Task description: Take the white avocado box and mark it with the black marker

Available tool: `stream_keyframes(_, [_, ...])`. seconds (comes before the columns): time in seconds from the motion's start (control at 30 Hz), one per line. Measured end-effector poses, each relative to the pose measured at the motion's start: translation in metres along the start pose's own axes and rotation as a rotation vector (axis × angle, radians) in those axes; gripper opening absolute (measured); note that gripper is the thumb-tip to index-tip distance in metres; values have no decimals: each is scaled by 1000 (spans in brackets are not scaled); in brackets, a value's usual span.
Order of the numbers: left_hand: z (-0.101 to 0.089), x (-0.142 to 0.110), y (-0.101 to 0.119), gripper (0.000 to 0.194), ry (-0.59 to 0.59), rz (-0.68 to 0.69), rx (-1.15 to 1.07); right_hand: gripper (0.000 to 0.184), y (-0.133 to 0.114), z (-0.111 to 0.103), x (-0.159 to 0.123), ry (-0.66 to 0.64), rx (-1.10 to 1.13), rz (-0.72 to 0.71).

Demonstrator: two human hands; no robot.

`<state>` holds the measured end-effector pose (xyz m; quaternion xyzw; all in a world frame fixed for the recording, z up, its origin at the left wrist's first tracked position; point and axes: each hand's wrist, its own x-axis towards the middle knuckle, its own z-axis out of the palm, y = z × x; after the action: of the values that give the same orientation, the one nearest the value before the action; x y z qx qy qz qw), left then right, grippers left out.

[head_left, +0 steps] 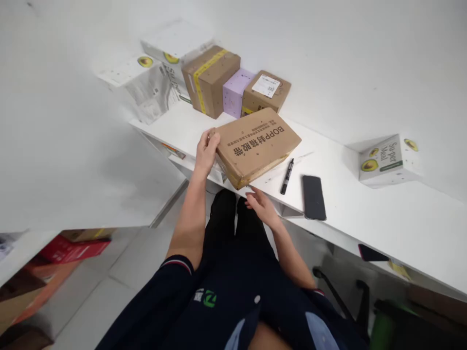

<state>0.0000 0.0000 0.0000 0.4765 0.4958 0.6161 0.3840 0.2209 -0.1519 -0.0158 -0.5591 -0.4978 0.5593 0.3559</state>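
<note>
Left hand (206, 150) grip closed on brown box (257, 143) corner at counter (365, 214) edge; right hand (260, 204) open, empty, just below box; marker (287, 176) beside.

— Clothing, upper body?

— Dark navy short-sleeved top. The left sleeve (175, 265) ends in a cuff trimmed with thin red and white stripes; the same trim shows faintly at the right sleeve (316, 293). Both forearms are bare below the sleeves.

— Markings?

— One small green and white logo (206, 297) on the chest, with a white button (257, 299) just beside it. Two pale blue-grey panels (318, 331) sit at the lower front of the top.

— Lower body?

— Black trousers (228, 218), plain, no visible marking.

— Hands?

— Left hand (206, 148) and right hand (260, 204) both bare: no gloves, rings or watch that can be made out.
</note>
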Motion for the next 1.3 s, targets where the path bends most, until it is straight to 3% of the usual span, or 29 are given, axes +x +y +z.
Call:
stream_keyframes(0.13, [-12, -14, 6, 67, 42, 24, 107, 82, 2, 31, 13, 46, 251, -22])
stream_keyframes(0.3, [-21, -47, 24, 60, 31, 23, 145, 103, -17, 19, 7, 204, 221, -197])
stream_keyframes(0.43, [-5, -90, 34, 52, 17, 57, 156, 104, -45, -7, 9, 285, 79, -310])
stream_keyframes(0.63, [33, -146, 30, 43, 187, 197, 277, 98, -60, -25, 16, 505, -231, -442])
stream_keyframes(0.8, [52, -166, 22, 34, 186, 236, 271, 104, -55, -28, 16, 498, -278, -424])
stream_keyframes(0.9, [59, -174, 19, 32, 146, 219, 259, 113, -54, -32, 15, 466, -226, -416])
stream_keyframes(1.03, [66, -183, 15, 32, 176, 217, 262, 123, -59, -35, 20, 417, -162, -413])
stream_keyframes(1.2, [68, -188, 10, 31, 184, 194, 225, 123, -63, -36, 28, 379, -202, -412])
stream_keyframes(1.3, [63, -190, 10, 32, 98, 251, 220, 115, -62, -44, 26, 411, -163, -434])
